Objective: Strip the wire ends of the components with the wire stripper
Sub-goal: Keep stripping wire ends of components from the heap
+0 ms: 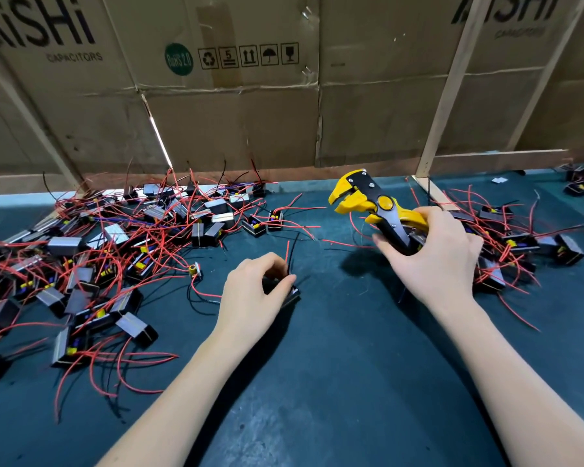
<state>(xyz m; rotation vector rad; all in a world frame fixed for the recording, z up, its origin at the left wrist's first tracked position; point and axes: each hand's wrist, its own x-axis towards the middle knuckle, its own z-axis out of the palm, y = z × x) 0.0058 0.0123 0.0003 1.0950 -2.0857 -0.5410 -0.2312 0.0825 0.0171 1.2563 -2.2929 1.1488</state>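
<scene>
The right hand (432,254) holds a yellow and black stripper (371,205) up above the dark green table (334,382), with its mouth pointing left. The left hand (253,291) is pinched on a small black part (292,294) lying on the table. A red wire (287,251) and a black wire stick up from that part. A big pile (98,251) of parts with red wires lies on the left. A smaller pile (520,244) lies on the right. Brown cardboard (250,106) stands at the far side.
</scene>
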